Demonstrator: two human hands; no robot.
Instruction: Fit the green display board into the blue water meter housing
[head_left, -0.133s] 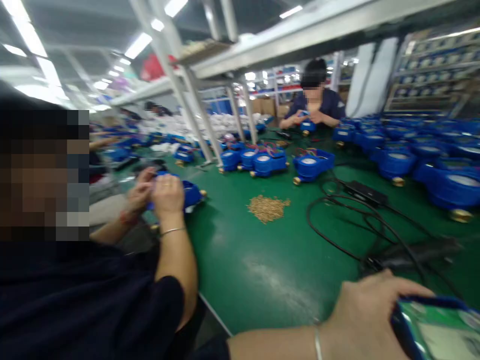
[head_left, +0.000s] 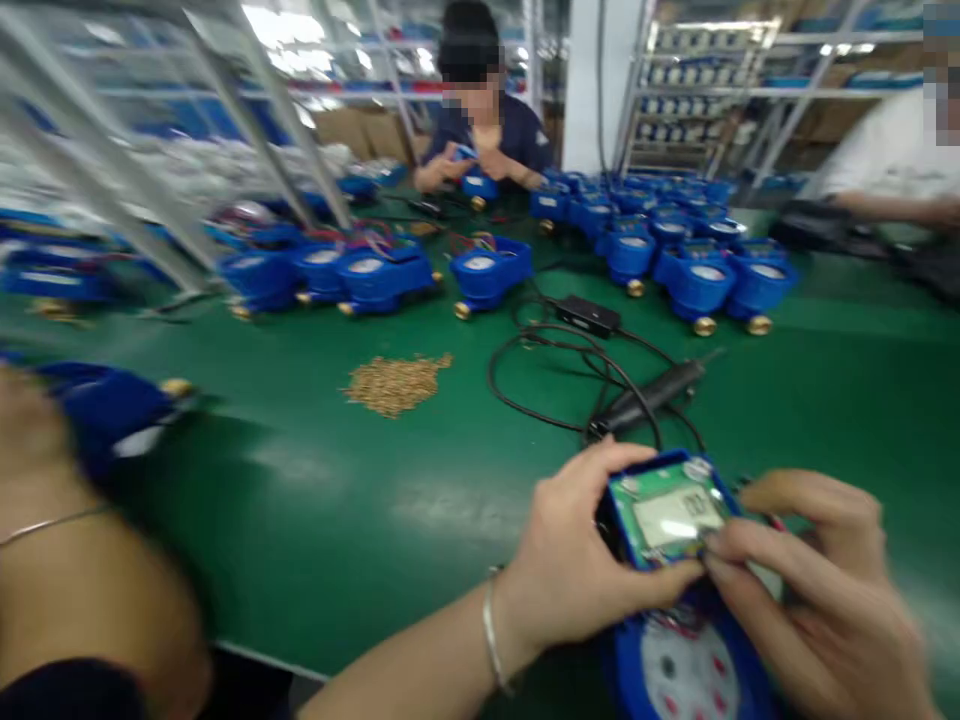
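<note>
A blue water meter (head_left: 686,665) sits at the near edge of the green table, its lid raised to show a green circuit board with a small display (head_left: 670,514). My left hand (head_left: 581,560) grips the left side of that raised part, thumb along its lower edge. My right hand (head_left: 817,590) closes on its right side, fingertips pressing the board's lower right corner. A thin bracelet circles my left wrist.
A pile of small brass parts (head_left: 396,383) lies mid-table. A black electric screwdriver (head_left: 651,395) with looping cable and adapter (head_left: 588,314) lies beyond the meter. Several blue meters (head_left: 480,272) stand in rows behind. A co-worker's arm (head_left: 82,590) is at left; another person (head_left: 480,130) sits opposite.
The view has swung right and down. My right hand and the whole meter have come into view; the co-worker at left has slid mostly out of frame.
</note>
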